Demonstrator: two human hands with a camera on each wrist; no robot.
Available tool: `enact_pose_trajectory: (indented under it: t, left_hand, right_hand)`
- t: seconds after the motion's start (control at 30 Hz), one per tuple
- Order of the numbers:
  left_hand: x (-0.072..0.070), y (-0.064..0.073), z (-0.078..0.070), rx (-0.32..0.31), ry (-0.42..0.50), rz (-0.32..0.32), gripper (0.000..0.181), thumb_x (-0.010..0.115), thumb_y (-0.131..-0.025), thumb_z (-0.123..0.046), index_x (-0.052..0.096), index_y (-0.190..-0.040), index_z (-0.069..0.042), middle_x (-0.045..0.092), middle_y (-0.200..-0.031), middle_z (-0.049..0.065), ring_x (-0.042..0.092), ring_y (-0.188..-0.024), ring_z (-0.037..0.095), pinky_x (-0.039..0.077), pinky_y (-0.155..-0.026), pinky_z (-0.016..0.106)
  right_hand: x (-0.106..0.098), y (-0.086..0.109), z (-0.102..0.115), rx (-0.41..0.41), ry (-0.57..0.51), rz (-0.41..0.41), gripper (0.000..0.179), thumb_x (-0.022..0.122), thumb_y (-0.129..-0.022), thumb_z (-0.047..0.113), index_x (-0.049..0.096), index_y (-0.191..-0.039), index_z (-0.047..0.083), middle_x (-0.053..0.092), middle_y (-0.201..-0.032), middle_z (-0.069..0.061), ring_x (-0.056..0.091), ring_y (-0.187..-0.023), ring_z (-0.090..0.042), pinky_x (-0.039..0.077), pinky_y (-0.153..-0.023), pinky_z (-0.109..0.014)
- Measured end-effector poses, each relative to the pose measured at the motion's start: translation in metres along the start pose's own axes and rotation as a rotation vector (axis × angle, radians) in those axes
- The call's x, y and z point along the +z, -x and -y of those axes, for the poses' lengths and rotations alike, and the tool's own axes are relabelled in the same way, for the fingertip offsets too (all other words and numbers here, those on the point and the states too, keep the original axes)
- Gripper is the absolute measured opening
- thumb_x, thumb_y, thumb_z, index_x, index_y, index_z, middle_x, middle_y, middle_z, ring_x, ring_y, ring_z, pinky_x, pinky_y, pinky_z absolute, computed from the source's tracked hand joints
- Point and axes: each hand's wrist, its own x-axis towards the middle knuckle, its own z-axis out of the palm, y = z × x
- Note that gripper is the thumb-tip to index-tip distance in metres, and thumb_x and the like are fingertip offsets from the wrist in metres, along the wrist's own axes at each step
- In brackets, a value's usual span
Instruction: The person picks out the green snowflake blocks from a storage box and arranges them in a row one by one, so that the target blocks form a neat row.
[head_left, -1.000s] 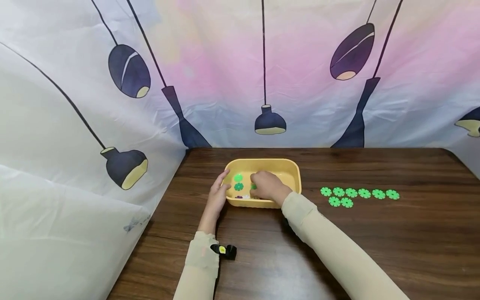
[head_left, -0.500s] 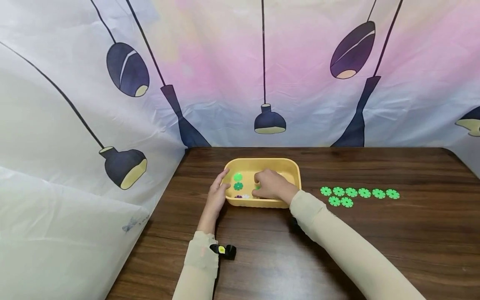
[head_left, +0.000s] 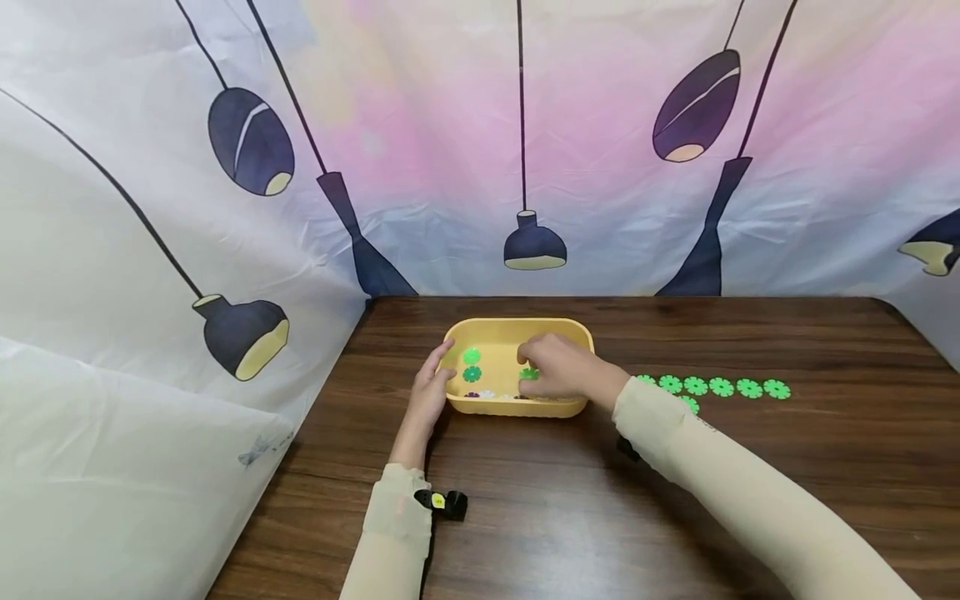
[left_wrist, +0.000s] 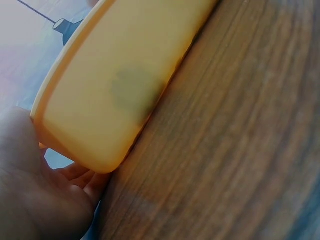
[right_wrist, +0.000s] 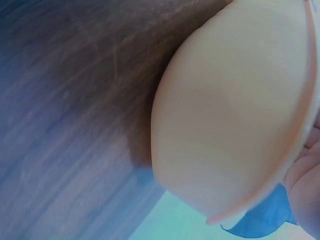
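A yellow plastic bin (head_left: 517, 331) stands on the table in the head view. My left hand (head_left: 430, 393) grips its left end, the thumb at the rim and the fingers round the outer corner, as the left wrist view shows too. My right hand (head_left: 561, 367) reaches over the front right rim into the bin, fingers curled. A green snowflake disc (head_left: 528, 374) shows between its thumb and fingers; they partly hide it. At the left inside the bin are a light green disc (head_left: 472, 356) and a darker green disc (head_left: 472, 374). Purple and white discs peek over the front wall.
A row of light green snowflake discs (head_left: 722, 387) lies flat on the table (head_left: 840, 467) right of the bin. Another green disc (head_left: 689, 404) sits in front of the row, partly behind the right sleeve (head_left: 705, 450). A printed cloth (head_left: 450, 167) hangs behind and at the left.
My right hand has shifted rightward inside the bin, the green disc moving along with it. The right forearm now overlaps part of the disc row. My left hand keeps its grip.
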Motion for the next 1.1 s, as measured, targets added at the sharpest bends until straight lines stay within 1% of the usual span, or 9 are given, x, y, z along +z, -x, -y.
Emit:
enact_pose_trajectory:
  t: [0.07,0.13,0.23,0.33,0.5,0.57,0.8,0.93,1.1]
  left_hand:
    - [0.0,0.006,-0.01,-0.003,0.004,0.007,0.057,0.047,-0.103,-0.001,0.045,-0.16,-0.006,0.03,-0.171,0.014,0.02,-0.159,0.034,0.019,-0.128,0.053]
    - [0.001,0.012,-0.02,0.004,0.002,0.01,0.057,0.046,-0.103,-0.001,0.045,-0.16,-0.004,0.03,-0.171,0.016,0.02,-0.159,0.036,0.019,-0.127,0.054]
    - [0.002,0.017,-0.026,0.013,-0.002,0.005,0.057,0.045,-0.103,-0.001,0.044,-0.159,-0.003,0.03,-0.17,0.018,0.021,-0.159,0.038,0.019,-0.127,0.055]
    - [0.002,0.012,-0.016,0.011,-0.006,-0.007,0.057,0.045,-0.103,-0.001,0.045,-0.159,-0.004,0.031,-0.171,0.017,0.021,-0.159,0.036,0.019,-0.128,0.054]
    - [0.0,0.001,0.003,0.006,-0.022,-0.011,0.057,0.045,-0.105,-0.003,0.044,-0.161,-0.008,0.03,-0.171,0.014,0.02,-0.159,0.034,0.019,-0.128,0.054]
    - [0.0,0.0,0.005,0.015,-0.024,-0.009,0.057,0.045,-0.105,-0.005,0.044,-0.161,-0.01,0.029,-0.172,0.013,0.02,-0.159,0.033,0.019,-0.128,0.054]
    - [-0.001,0.001,0.007,0.035,-0.018,-0.002,0.056,0.046,-0.106,-0.007,0.044,-0.162,-0.012,0.028,-0.172,0.012,0.02,-0.159,0.033,0.019,-0.127,0.054]
    - [-0.001,0.002,0.007,0.041,-0.022,0.0,0.056,0.046,-0.105,-0.008,0.045,-0.161,-0.014,0.029,-0.172,0.01,0.021,-0.16,0.031,0.02,-0.128,0.052]
    - [0.0,0.0,0.008,0.044,-0.024,-0.004,0.056,0.046,-0.105,-0.008,0.046,-0.161,-0.014,0.031,-0.172,0.009,0.021,-0.159,0.03,0.02,-0.128,0.051]
  right_hand:
    - [-0.003,0.003,-0.001,-0.007,0.018,0.008,0.034,0.07,-0.089,0.018,0.074,-0.114,-0.005,0.071,-0.101,-0.012,0.061,-0.079,-0.015,0.056,-0.075,-0.034]
    - [-0.005,0.006,-0.003,-0.007,0.034,0.009,0.034,0.07,-0.088,0.018,0.073,-0.113,-0.005,0.07,-0.1,-0.011,0.06,-0.079,-0.015,0.056,-0.074,-0.034]
    - [-0.01,0.011,-0.008,-0.007,0.051,-0.006,0.031,0.07,-0.087,0.016,0.073,-0.111,-0.004,0.068,-0.096,-0.007,0.056,-0.076,-0.014,0.053,-0.072,-0.034]
    - [-0.017,0.017,-0.013,-0.011,0.04,-0.035,0.026,0.069,-0.087,0.014,0.074,-0.107,-0.001,0.067,-0.092,-0.005,0.053,-0.074,-0.014,0.05,-0.071,-0.034]
    - [-0.031,0.027,-0.02,-0.006,-0.024,-0.087,0.021,0.067,-0.086,0.011,0.073,-0.104,0.001,0.063,-0.087,-0.003,0.047,-0.07,-0.015,0.042,-0.067,-0.034]
    - [-0.036,0.031,-0.024,0.007,-0.043,-0.102,0.023,0.067,-0.086,0.011,0.073,-0.105,0.001,0.062,-0.088,-0.003,0.045,-0.069,-0.014,0.041,-0.066,-0.034]
    - [-0.043,0.045,-0.034,0.055,-0.028,-0.107,0.033,0.069,-0.087,0.015,0.073,-0.115,-0.003,0.065,-0.091,-0.002,0.051,-0.073,-0.015,0.048,-0.07,-0.036]
    - [-0.045,0.054,-0.036,0.052,-0.02,-0.126,0.032,0.071,-0.086,0.015,0.073,-0.113,-0.002,0.063,-0.087,0.0,0.053,-0.073,-0.015,0.049,-0.069,-0.036]
    - [-0.047,0.068,-0.044,0.032,-0.03,-0.177,0.022,0.074,-0.085,0.012,0.071,-0.105,0.004,0.061,-0.082,0.002,0.053,-0.071,-0.013,0.049,-0.066,-0.034]
